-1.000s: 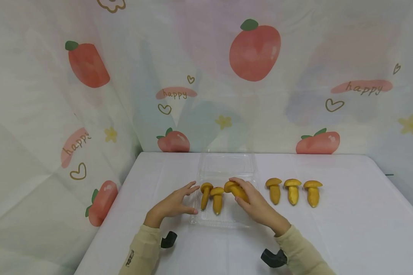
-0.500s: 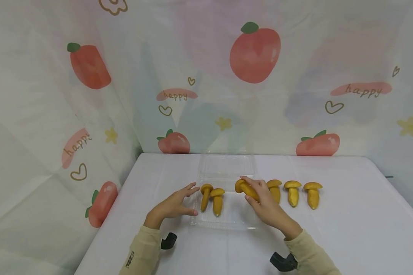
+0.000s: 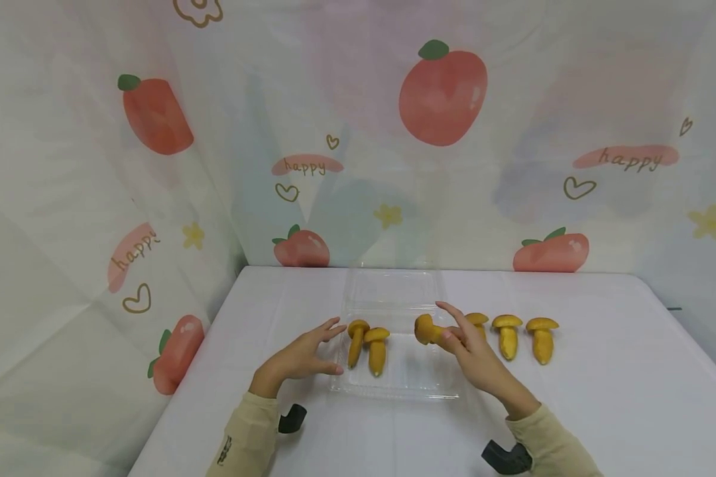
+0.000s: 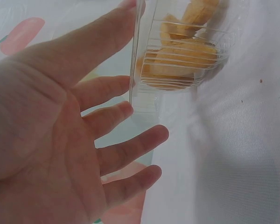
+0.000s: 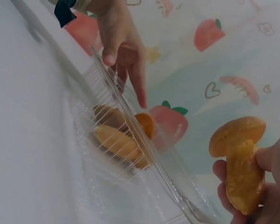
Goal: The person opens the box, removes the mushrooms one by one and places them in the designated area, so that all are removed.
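My right hand (image 3: 483, 361) pinches a yellow-brown mushroom (image 3: 426, 329) by its stem, above the right part of a clear plastic clamshell box (image 3: 394, 392). In the right wrist view the thumb lies along the stem of that mushroom (image 5: 245, 163), cap upward, with fingertips behind it. Its index finger sticks up in the head view. Two mushrooms, one slim (image 3: 356, 346) and one thicker (image 3: 377, 354), lie side by side in the box's left part. At the box's left edge, my left hand (image 3: 298, 354) has its fingers spread, thumb and fingertips right at the rim (image 4: 136, 56).
Three more mushrooms lie in a row right of the box: one partly behind the right hand (image 3: 478, 319), a middle one (image 3: 507, 338) and a far-right one (image 3: 542, 341). The lid (image 3: 394, 286) is folded back toward the printed curtain (image 3: 358, 218) behind the white table (image 3: 620, 384).
My right hand has moved rightward with the mushroom, from the box's middle toward its right side. The mushroom's cap has turned and the index finger has lifted off. My left hand stays in place.
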Demonstrator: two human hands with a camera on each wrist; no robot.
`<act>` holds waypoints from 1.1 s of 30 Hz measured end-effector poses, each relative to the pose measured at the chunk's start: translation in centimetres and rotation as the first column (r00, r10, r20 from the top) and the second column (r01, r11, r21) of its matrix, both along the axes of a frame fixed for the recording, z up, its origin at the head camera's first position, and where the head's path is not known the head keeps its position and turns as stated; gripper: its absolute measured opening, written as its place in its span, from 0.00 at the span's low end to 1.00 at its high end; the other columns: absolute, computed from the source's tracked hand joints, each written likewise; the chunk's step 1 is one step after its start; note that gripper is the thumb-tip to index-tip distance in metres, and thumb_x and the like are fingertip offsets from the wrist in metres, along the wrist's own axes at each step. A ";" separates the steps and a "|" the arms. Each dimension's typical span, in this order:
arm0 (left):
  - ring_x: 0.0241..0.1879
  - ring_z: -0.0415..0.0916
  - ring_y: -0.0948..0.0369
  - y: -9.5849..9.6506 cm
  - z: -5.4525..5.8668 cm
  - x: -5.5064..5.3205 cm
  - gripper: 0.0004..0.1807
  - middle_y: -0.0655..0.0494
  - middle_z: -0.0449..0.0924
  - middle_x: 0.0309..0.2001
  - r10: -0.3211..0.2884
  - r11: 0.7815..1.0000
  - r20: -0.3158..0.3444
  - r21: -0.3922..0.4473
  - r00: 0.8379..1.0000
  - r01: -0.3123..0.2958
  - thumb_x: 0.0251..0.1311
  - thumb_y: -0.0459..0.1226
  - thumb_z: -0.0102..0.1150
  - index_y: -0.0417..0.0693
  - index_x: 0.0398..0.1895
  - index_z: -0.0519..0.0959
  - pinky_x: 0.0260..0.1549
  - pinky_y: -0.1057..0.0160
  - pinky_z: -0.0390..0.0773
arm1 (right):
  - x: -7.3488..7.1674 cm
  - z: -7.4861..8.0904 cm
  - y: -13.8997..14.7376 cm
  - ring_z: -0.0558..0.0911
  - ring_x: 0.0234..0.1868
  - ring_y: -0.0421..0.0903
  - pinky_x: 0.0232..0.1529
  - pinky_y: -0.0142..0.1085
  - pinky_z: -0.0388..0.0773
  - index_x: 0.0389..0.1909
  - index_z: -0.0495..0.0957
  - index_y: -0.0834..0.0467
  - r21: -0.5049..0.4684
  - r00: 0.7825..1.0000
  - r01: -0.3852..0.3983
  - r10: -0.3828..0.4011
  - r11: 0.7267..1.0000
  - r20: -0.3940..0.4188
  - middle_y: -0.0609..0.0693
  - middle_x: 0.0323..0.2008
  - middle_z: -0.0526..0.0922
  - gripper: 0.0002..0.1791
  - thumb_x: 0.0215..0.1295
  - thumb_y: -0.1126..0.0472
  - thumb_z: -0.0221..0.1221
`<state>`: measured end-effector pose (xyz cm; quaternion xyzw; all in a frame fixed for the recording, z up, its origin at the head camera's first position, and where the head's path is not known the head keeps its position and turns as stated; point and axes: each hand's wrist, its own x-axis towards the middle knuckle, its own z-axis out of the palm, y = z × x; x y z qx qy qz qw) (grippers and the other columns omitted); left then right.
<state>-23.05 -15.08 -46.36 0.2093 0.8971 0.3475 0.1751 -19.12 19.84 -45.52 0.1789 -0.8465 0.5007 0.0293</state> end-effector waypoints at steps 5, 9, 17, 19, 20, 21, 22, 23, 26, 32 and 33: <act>0.80 0.51 0.43 0.0 -0.1 -0.1 0.46 0.51 0.49 0.82 -0.004 1.000 -0.002 0.010 1.000 0.004 0.57 0.42 0.74 0.54 0.78 0.62 0.73 0.33 0.57 | 0.3 0.2 0.4 0.69 0.27 0.35 0.28 0.29 0.68 0.79 0.50 0.54 -0.075 0.999 0.007 -0.004 0.997 0.037 0.53 0.28 0.76 0.32 0.80 0.62 0.48; 0.79 0.52 0.43 -0.1 -0.3 -0.1 0.46 0.51 0.49 0.82 -0.004 1.000 0.000 0.016 1.000 0.004 0.58 0.43 0.74 0.54 0.78 0.62 0.73 0.33 0.57 | 0.5 0.1 1.1 0.74 0.30 0.35 0.28 0.28 0.71 0.78 0.53 0.57 -0.084 0.999 0.009 -0.012 0.996 -0.032 0.55 0.32 0.80 0.31 0.79 0.65 0.49; 0.79 0.51 0.43 0.0 -0.2 -0.1 0.46 0.51 0.49 0.82 -0.006 1.000 -0.001 0.014 1.000 0.006 0.58 0.43 0.73 0.54 0.78 0.62 0.73 0.33 0.57 | 1.1 0.4 2.5 0.74 0.53 0.22 0.48 0.21 0.79 0.75 0.61 0.60 -0.061 0.994 0.002 -0.008 0.998 -0.106 0.66 0.64 0.75 0.28 0.77 0.67 0.51; 0.79 0.52 0.43 0.0 -0.2 -0.1 0.46 0.51 0.49 0.82 -0.010 1.000 -0.003 0.010 1.000 0.010 0.58 0.43 0.73 0.53 0.78 0.62 0.73 0.33 0.58 | 1.2 0.4 2.9 0.70 0.56 0.20 0.49 0.21 0.79 0.75 0.61 0.61 -0.047 0.991 0.006 -0.012 0.999 -0.130 0.66 0.67 0.71 0.28 0.77 0.68 0.51; 0.79 0.52 0.43 0.0 -0.2 -0.1 0.46 0.51 0.49 0.82 -0.010 1.000 -0.002 0.010 1.000 0.010 0.58 0.43 0.73 0.53 0.78 0.62 0.73 0.33 0.58 | 1.2 0.4 3.2 0.70 0.56 0.19 0.49 0.21 0.79 0.75 0.61 0.62 -0.045 0.991 0.005 -0.011 0.999 -0.135 0.66 0.67 0.71 0.28 0.77 0.68 0.50; 0.80 0.51 0.43 0.0 -0.2 -0.1 0.46 0.51 0.49 0.82 -0.010 1.000 -0.003 0.008 1.000 0.010 0.58 0.43 0.73 0.53 0.78 0.62 0.73 0.33 0.58 | 1.2 0.4 3.4 0.70 0.56 0.19 0.48 0.21 0.80 0.75 0.60 0.62 -0.043 0.990 0.002 -0.008 0.999 -0.141 0.67 0.68 0.70 0.28 0.77 0.69 0.50; 0.80 0.51 0.43 0.0 -0.2 -0.1 0.46 0.51 0.49 0.82 -0.010 1.000 -0.003 0.009 1.000 0.010 0.58 0.43 0.73 0.53 0.78 0.62 0.73 0.33 0.58 | 1.1 0.4 3.7 0.71 0.56 0.19 0.47 0.22 0.81 0.75 0.60 0.63 -0.047 0.990 -0.006 -0.001 0.999 -0.144 0.67 0.67 0.70 0.28 0.77 0.70 0.49; 0.79 0.51 0.43 0.0 -0.2 -0.2 0.46 0.51 0.49 0.82 -0.010 1.000 -0.003 0.009 1.000 0.010 0.58 0.42 0.73 0.53 0.78 0.62 0.73 0.33 0.58 | 1.1 0.4 3.9 0.73 0.55 0.19 0.46 0.22 0.81 0.76 0.59 0.64 -0.052 0.990 -0.015 0.008 0.999 -0.141 0.68 0.67 0.70 0.28 0.78 0.70 0.48; 0.80 0.51 0.43 0.0 -0.2 -0.2 0.46 0.51 0.49 0.82 -0.010 1.000 -0.003 0.009 1.000 0.010 0.58 0.42 0.73 0.53 0.78 0.61 0.73 0.33 0.57 | 1.1 0.4 4.6 0.71 0.56 0.17 0.49 0.19 0.78 0.75 0.59 0.64 -0.031 0.989 -0.012 0.008 0.999 -0.146 0.68 0.67 0.70 0.27 0.78 0.69 0.48; 0.79 0.53 0.43 0.1 -0.1 0.0 0.46 0.50 0.50 0.82 -0.002 1.000 0.003 0.008 1.000 0.002 0.58 0.42 0.73 0.53 0.78 0.61 0.72 0.33 0.59 | 0.9 0.5 6.1 0.73 0.57 0.23 0.51 0.16 0.76 0.74 0.60 0.65 -0.031 0.986 -0.042 0.036 0.999 -0.163 0.51 0.66 0.71 0.29 0.74 0.73 0.51; 0.79 0.53 0.43 0.1 -0.1 0.0 0.46 0.50 0.50 0.82 0.000 1.000 0.004 0.007 1.000 0.000 0.58 0.42 0.73 0.53 0.78 0.61 0.72 0.33 0.59 | 0.9 0.6 6.3 0.75 0.55 0.26 0.47 0.18 0.78 0.75 0.58 0.65 -0.042 0.987 -0.057 0.049 0.997 -0.153 0.46 0.65 0.70 0.30 0.74 0.73 0.51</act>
